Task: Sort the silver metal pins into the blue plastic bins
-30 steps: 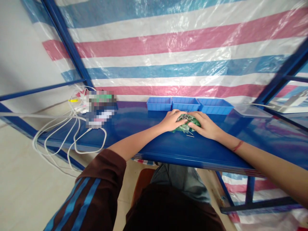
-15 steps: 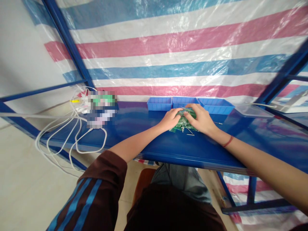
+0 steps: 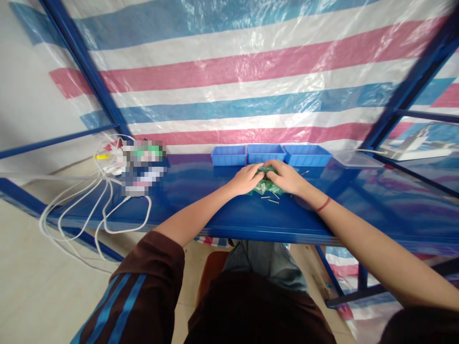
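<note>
A crumpled green plastic bag (image 3: pixel 266 187) lies on the blue tabletop (image 3: pixel 201 191) between my hands. My left hand (image 3: pixel 248 178) grips its left side with curled fingers. On the other side my right hand (image 3: pixel 287 178) is closed on the bag, thumb toward the left thumb. The fingertips of both hands are partly hidden in the plastic. Several loose screws or nails, such as this thin metal one (image 3: pixel 273 201), lie just in front of the bag, and another metal piece (image 3: pixel 304 172) lies beyond my right hand.
Along the back edge stand three blue bins: left (image 3: pixel 229 156), middle (image 3: pixel 266 153) and right (image 3: pixel 307 156). A clear plastic sheet or lid (image 3: pixel 358 159) lies right of them. White cables (image 3: pixel 107 215) loop over the left end near a blurred-out object (image 3: pixel 145 165). Blue posts frame both sides.
My right hand has come down lower over the bag, its fingers more curled. Both hands stay on the bag. The whole view has shifted slightly, showing more of the right side.
</note>
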`<state>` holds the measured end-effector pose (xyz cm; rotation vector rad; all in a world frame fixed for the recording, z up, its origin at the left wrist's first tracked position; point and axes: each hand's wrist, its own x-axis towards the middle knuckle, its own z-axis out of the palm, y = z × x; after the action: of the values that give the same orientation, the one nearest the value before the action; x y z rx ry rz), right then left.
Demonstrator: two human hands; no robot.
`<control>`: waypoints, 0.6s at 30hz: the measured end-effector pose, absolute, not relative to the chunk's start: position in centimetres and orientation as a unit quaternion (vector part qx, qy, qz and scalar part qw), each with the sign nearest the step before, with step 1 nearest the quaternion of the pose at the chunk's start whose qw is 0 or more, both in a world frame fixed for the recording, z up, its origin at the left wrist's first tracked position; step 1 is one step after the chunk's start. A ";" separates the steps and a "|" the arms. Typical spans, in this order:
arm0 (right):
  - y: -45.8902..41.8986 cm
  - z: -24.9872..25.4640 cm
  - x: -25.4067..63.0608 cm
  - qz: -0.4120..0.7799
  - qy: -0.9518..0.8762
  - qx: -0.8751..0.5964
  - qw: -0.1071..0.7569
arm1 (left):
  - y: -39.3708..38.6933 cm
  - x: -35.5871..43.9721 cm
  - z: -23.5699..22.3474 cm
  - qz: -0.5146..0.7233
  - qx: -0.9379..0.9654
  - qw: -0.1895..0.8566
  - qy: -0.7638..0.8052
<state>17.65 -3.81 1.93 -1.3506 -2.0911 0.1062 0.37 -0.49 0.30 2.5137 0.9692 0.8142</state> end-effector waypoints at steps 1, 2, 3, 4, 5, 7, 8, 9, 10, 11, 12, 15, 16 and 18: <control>-4.0 2.1 17.7 0.048 -0.787 -0.522 0.326 | -0.6 0.3 0.4 0.281 0.885 0.155 0.338; -4.2 2.3 17.6 0.051 -0.776 -0.533 0.333 | -0.7 0.3 0.5 0.283 0.886 0.146 0.338; -4.3 2.4 17.6 0.048 -0.764 -0.543 0.344 | -0.7 0.4 0.6 0.291 0.885 0.136 0.337; -4.4 2.6 17.6 0.042 -0.752 -0.551 0.358 | -0.7 0.5 0.7 0.304 0.884 0.125 0.333; -4.5 2.7 17.6 0.036 -0.741 -0.553 0.378 | -0.6 0.7 0.9 0.322 0.882 0.115 0.325; -4.4 3.0 17.7 0.041 -0.729 -0.530 0.432 | -0.3 1.3 1.6 0.363 0.874 0.112 0.303; -4.3 3.2 17.8 0.060 -0.728 -0.509 0.456 | -0.1 1.6 2.0 0.378 0.869 0.120 0.296; -4.1 3.5 18.0 0.089 -0.727 -0.488 0.474 | 0.1 2.0 2.4 0.387 0.863 0.133 0.295; -3.9 3.7 18.3 0.128 -0.725 -0.471 0.486 | 0.4 2.3 2.8 0.391 0.858 0.147 0.298; -3.7 3.9 18.8 0.166 -0.717 -0.461 0.497 | 0.6 2.6 3.2 0.395 0.854 0.157 0.300; -3.4 4.2 19.3 0.195 -0.701 -0.459 0.510 | 0.8 2.8 3.5 0.402 0.849 0.163 0.301; -2.7 4.5 21.7 0.159 -0.637 -0.514 0.552 | 1.3 2.8 3.6 0.446 0.820 0.172 0.315; -2.5 4.5 22.6 0.103 -0.627 -0.554 0.538 | 1.5 2.6 3.4 0.460 0.806 0.176 0.327; -2.1 4.1 24.3 0.002 -0.636 -0.638 0.433 | 1.7 2.0 2.8 0.475 0.783 0.191 0.353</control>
<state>24.35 -2.12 4.06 -1.5895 -1.5854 0.0059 2.02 1.69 2.84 2.1993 0.9907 1.3348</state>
